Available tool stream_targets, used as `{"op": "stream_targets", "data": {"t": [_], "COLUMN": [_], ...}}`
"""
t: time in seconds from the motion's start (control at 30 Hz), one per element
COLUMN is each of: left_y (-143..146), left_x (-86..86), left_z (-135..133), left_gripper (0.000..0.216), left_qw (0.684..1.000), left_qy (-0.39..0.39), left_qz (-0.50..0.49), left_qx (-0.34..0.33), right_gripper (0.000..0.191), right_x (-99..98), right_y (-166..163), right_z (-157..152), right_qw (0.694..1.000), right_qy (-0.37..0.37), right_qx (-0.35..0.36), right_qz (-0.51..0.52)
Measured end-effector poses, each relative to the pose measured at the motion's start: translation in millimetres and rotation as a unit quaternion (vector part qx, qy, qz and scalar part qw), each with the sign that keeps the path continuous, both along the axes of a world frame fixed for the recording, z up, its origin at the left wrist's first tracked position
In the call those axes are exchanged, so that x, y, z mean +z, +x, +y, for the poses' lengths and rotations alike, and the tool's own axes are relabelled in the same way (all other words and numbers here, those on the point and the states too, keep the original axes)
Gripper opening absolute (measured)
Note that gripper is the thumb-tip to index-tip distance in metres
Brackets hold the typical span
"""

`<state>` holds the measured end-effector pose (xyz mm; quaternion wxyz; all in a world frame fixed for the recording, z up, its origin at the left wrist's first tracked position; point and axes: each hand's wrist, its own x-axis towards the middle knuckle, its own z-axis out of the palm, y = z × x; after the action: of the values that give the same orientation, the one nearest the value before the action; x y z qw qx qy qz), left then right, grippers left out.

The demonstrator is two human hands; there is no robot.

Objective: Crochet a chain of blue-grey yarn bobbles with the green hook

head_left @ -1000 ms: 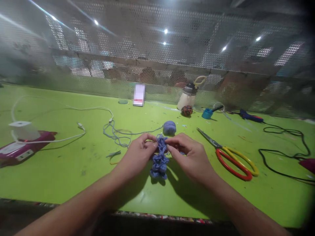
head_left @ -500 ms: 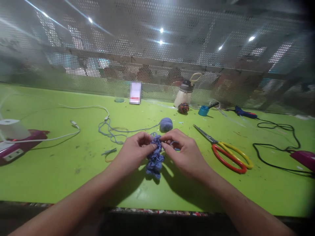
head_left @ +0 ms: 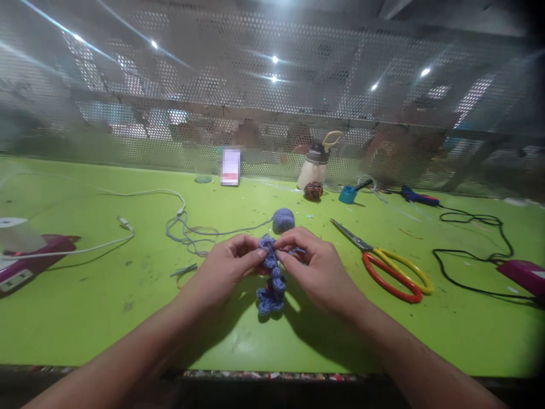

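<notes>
A ruffled blue-purple crochet piece [head_left: 271, 301] hangs just above the green table, its lower end dangling between my hands. My left hand [head_left: 232, 258] pinches the upper left side of the piece between thumb and fingers. On the other side, my right hand [head_left: 313, 258] is closed with thumb and index finger on its upper right edge. Some blue yarn shows beside my right fingers; whether they hold a hook too is hidden. Behind my hands sits a ball of blue-purple yarn [head_left: 283, 220], its strand [head_left: 230, 232] running left in loose loops.
Large scissors [head_left: 394, 272] with red and yellow handles lie to the right. Farther back stand a phone [head_left: 230, 167], a bottle [head_left: 313, 170], a multicoloured yarn ball [head_left: 314, 191], a blue pot [head_left: 348, 195] and a glue gun [head_left: 419, 196]. A purple power strip [head_left: 40, 258] with white cables is left.
The crochet piece has turned in my fingers, so its upper part looks narrower and its lower end spreads wider. My hands stay close together in nearly the same place. The view has shifted slightly.
</notes>
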<state>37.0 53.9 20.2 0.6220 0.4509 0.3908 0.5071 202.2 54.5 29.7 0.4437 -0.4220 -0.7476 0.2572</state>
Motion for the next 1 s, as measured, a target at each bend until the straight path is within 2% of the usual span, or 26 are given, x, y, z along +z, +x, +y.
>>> {"op": "stream_targets", "data": {"t": [0.07, 0.2, 0.33, 0.53, 0.7, 0.9, 1.0], "left_y": [0.3, -0.3, -1.2, -0.5, -0.6, -0.6, -0.8], "left_x": [0.7, -1.1, -3.4, -3.9, -2.9, -0.1, -1.9], "left_z": [0.1, 1.3, 2.7, 1.9, 1.4, 0.7, 1.8], "left_gripper": [0.015, 0.015, 0.016, 0.018, 0.018, 0.021, 0.020], "left_qw": [1.000, 1.000, 0.999, 1.000, 1.000, 1.000, 1.000], "left_qy": [-0.004, -0.003, 0.004, 0.014, 0.016, 0.004, 0.009], "left_qz": [-0.005, -0.022, -0.029, 0.001, 0.007, 0.008, 0.013], "left_qx": [0.004, -0.005, -0.027, -0.008, -0.016, -0.005, -0.010], "right_gripper": [0.009, 0.010, 0.011, 0.005, 0.017, 0.015, 0.013], "right_x": [1.5, 3.6, 3.5, -1.4, -1.6, 1.1, -0.3], "right_y": [0.2, -0.1, -1.7, -2.6, -1.5, 0.7, -0.1], "right_z": [-0.7, -4.3, -7.8, -6.8, -2.2, -1.4, -3.3], "right_qw": [1.000, 0.999, 0.998, 0.992, 0.998, 0.999, 0.999], "right_qy": [-0.004, 0.042, 0.066, 0.107, 0.055, 0.020, 0.036], "right_qx": [-0.011, -0.026, -0.011, -0.006, -0.014, -0.039, -0.022], "right_qz": [0.012, 0.019, -0.006, -0.060, -0.040, -0.020, -0.026]}}
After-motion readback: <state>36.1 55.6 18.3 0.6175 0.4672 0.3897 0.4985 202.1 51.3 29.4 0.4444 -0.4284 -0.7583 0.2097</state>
